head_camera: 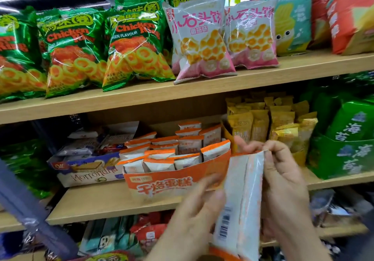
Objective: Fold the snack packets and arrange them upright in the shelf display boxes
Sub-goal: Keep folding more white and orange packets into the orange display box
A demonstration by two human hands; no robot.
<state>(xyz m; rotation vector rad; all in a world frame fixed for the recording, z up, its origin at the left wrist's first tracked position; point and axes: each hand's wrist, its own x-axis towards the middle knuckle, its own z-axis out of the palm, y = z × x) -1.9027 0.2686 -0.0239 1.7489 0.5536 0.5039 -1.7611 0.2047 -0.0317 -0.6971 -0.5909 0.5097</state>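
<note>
The packet (240, 196) is upright, back seam and barcode facing you, just in front of the orange display box (172, 182) on the middle shelf (101, 206). Your right grip (283, 184) pinches its top corner. Your left grip (194, 216), blurred, holds its left edge lower down. Judgement: folding is in hand. Crease the flap flat and square, and keep it tight. Then seat it level with the standing packets (162, 155), clear of the yellow packets (261, 125). The box's front right corner is hidden.
</note>
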